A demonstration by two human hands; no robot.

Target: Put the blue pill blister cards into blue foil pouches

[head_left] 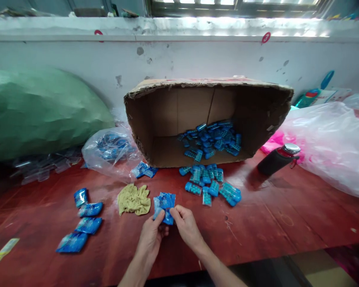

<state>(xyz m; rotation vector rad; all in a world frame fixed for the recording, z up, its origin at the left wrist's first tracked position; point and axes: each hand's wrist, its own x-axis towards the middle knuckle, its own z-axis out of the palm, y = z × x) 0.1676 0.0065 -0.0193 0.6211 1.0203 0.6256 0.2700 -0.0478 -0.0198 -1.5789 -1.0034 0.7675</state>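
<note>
Low over the front of the table, both my hands are closed on a small blue printed plastic pouch (168, 217). My left hand (151, 235) pinches its lower left side with the thumb on top. The fingers of my right hand (187, 225) grip its right edge. More flat blue pouches (166, 198) lie just beyond my fingertips; whether they touch the held one I cannot tell. To the right is a loose heap of small clear packs with blue ends and blue-green pieces inside (206, 175). Several filled blue pouches (89, 225) lie in a column at the left.
A cardboard box (164, 153) on its side opens toward me, with many blue packs (215, 137) inside. A yellow cloth (134, 199) and a clear bag of blue pouches (110, 149) are left. A dark bottle (273, 161) and a white plastic bag (332, 147) stand right.
</note>
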